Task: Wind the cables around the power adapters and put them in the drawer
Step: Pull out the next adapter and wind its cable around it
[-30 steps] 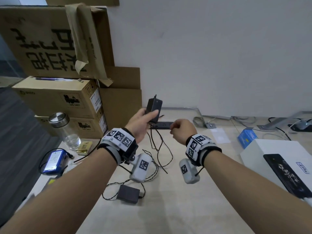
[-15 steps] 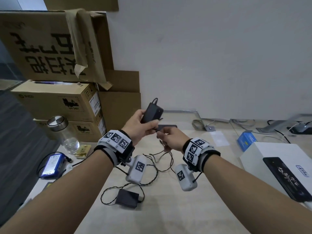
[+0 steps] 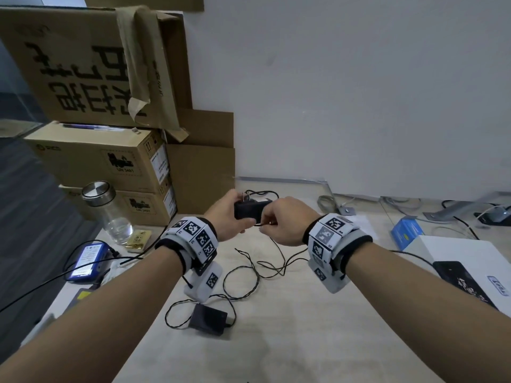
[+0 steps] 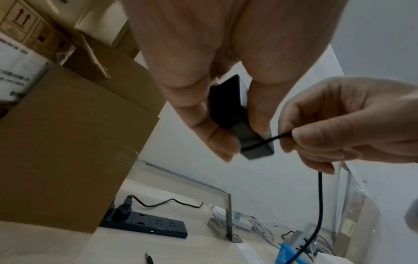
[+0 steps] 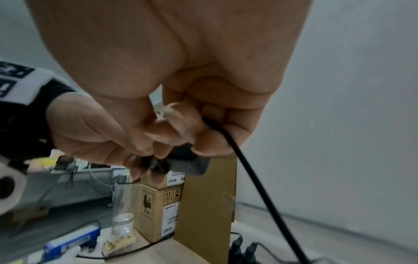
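Note:
My left hand [image 3: 226, 217] grips a black power adapter [image 3: 250, 210] above the desk, thumb and fingers on its sides, also clear in the left wrist view as the adapter [image 4: 235, 116]. My right hand [image 3: 282, 221] pinches its thin black cable [image 4: 264, 142] right beside the adapter. The cable [image 3: 265, 268] hangs down from there and trails in loose loops on the desk. A second black adapter [image 3: 208, 319] lies flat on the desk near me, its cable looped around it loosely. No drawer is in view.
Stacked cardboard boxes [image 3: 105, 161] stand at the left against the wall. A glass jar [image 3: 107, 211] with a metal lid and a blue pack [image 3: 88, 261] sit at left. A white box [image 3: 470, 261] lies at right, a black power strip [image 4: 147, 225] by the wall.
The left hand has lowered the adapter and turned it from upright to level. The right hand has moved up to it and now pinches the cable beside the adapter.

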